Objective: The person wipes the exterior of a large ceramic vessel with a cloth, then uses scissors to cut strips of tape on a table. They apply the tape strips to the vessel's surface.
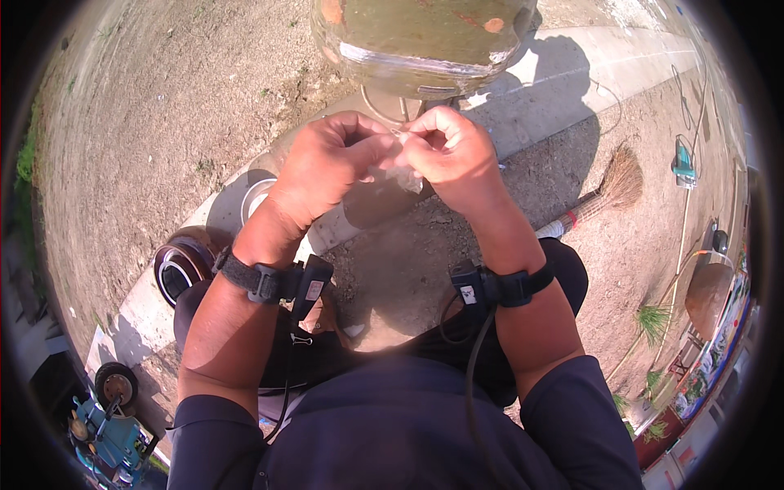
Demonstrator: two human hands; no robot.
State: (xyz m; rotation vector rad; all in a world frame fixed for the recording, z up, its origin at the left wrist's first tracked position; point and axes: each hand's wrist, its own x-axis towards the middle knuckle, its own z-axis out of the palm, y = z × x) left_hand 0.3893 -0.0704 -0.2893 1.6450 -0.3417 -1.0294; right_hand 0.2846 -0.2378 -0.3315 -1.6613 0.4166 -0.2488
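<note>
My left hand [327, 159] and my right hand [457, 159] meet in front of me, fingertips nearly touching. Each is closed in a pinch between thumb and forefinger. Between them is a small, crumpled, see-through piece of plastic film [408, 180], hanging below the fingertips; its exact shape is partly hidden by my fingers. Just beyond my hands stands a large rounded olive-green vessel [425, 45] with a pale silvery band and orange-brown patches. Thin curved metal legs [371, 102] show under it.
A straw broom [621, 180] lies on the ground to the right, with a teal power tool [684, 167] and its cord farther right. At left stand a brown glazed jar [186, 261] and a pale round rim [255, 196]. A blue wheeled machine [110, 437] is at the lower left.
</note>
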